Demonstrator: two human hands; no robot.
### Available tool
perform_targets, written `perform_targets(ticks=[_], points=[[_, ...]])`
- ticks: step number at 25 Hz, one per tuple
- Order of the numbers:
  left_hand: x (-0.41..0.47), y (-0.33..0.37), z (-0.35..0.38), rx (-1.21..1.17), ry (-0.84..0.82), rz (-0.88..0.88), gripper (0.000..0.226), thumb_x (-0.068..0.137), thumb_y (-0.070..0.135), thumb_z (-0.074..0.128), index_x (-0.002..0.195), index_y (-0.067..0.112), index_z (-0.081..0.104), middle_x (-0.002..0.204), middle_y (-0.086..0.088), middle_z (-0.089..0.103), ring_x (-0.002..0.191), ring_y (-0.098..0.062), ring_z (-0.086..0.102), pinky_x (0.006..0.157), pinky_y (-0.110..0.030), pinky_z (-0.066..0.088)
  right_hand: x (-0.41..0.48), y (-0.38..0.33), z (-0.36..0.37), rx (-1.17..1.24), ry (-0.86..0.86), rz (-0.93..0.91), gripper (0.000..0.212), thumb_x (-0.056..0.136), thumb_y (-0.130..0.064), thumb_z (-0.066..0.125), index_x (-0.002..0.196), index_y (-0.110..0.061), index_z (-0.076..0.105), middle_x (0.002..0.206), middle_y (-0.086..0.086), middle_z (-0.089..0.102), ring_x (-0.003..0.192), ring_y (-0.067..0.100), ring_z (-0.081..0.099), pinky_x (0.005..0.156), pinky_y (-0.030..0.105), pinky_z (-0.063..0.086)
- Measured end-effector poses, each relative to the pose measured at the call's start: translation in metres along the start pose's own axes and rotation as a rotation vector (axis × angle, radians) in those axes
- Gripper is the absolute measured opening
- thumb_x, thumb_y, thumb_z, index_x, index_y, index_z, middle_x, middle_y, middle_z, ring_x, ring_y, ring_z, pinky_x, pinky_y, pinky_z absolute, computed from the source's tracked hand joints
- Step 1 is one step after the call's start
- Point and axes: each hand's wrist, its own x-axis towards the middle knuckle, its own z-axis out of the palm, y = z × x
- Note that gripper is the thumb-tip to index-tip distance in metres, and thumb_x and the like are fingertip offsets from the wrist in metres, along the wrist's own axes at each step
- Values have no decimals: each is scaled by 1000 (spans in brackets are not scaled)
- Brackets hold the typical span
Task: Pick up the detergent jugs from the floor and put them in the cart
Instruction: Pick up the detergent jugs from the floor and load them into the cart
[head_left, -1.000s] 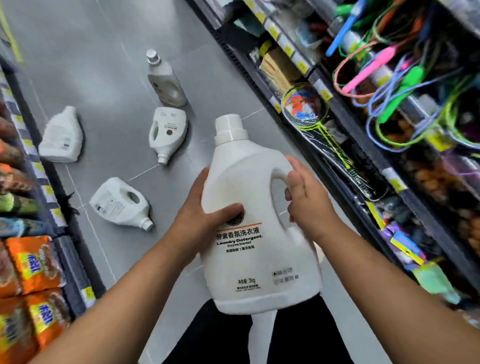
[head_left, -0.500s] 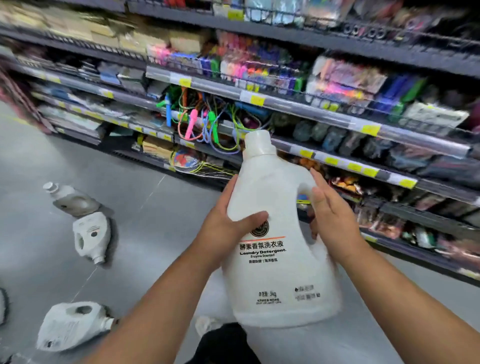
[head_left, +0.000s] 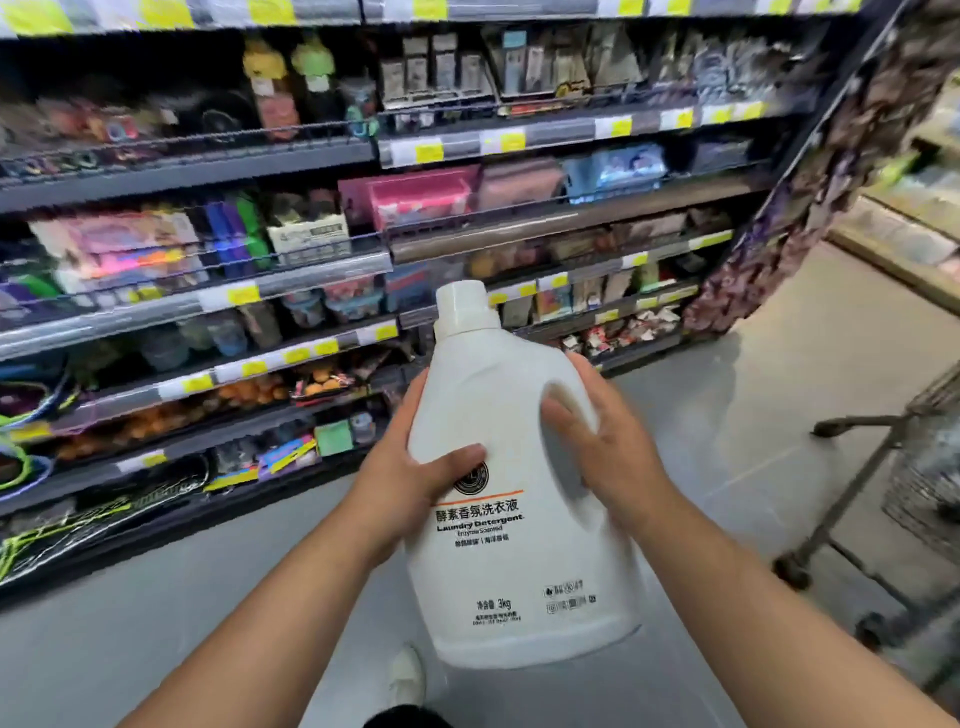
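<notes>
Left hand (head_left: 410, 486) and right hand (head_left: 618, 457) both grasp the upright detergent jug (head_left: 514, 571); cart (head_left: 922, 488) at 3 o'clock.

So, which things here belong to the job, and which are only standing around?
Belong to the job:
- detergent jug, held between the left hand and the right hand
- cart, at the right edge

Only around:
- store shelves full of packaged goods
- yellow price tags
- pink package
- the person's shoe on the floor
</notes>
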Motion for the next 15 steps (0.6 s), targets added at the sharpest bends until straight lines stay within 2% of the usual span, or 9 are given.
perform_targets(ticks=[2, 4, 6, 9, 11, 13, 15], points=[[31, -2, 40, -11, -120, -12, 81, 65, 33, 82, 132, 58, 44, 126, 10, 67, 113, -15, 66, 88, -33, 57, 1, 15, -42, 15, 90, 40, 53, 86, -44, 67, 130, -59, 41, 103, -48, 52, 107, -20, 51, 90, 16, 43], [70, -8, 81, -41, -244, -38, 83, 71, 22, 81, 140, 46, 42, 127, 3, 68, 114, -21, 66, 87, -36, 58, 9, 28, -83, -15, 187, 85, 58, 83, -41, 71, 125, -61, 38, 91, -55, 48, 93, -29, 48, 82, 9, 41], [110, -13, 121, -58, -345, -64, 83, 72, 18, 79, 143, 41, 42, 125, 2, 69, 113, -21, 67, 83, -31, 58, 20, 46, -119, -32, 275, 135, 70, 76, -42, 77, 132, -56, 39, 97, -56, 46, 90, -21, 52, 86, 15, 45], [169, -20, 176, -34, -495, -110, 85, 68, 28, 83, 139, 48, 43, 129, 5, 67, 117, -21, 65, 93, -42, 55, 37, 68, -168, -21, 439, 215, 82, 61, -57, 79, 135, -50, 44, 123, -34, 55, 109, -9, 54, 98, 28, 46], [202, -20, 214, -21, -601, -126, 81, 69, 26, 83, 135, 52, 45, 127, 8, 68, 116, -19, 66, 94, -43, 55, 44, 81, -197, -3, 554, 259, 81, 56, -60, 81, 129, -53, 46, 118, -35, 54, 110, -3, 56, 93, 33, 50], [228, -19, 259, -6, -694, -143, 74, 71, 21, 79, 131, 52, 48, 119, 12, 71, 108, -12, 68, 85, -33, 58, 47, 95, -229, 59, 666, 312, 81, 52, -61, 81, 125, -61, 46, 112, -36, 57, 106, 3, 60, 78, 32, 53], [251, -21, 308, 24, -786, -156, 69, 72, 18, 76, 127, 50, 49, 116, 15, 72, 104, -8, 69, 77, -23, 56, 48, 112, -266, 102, 751, 351, 72, 51, -61, 81, 113, -70, 46, 109, -33, 61, 104, 1, 61, 82, 30, 52]])
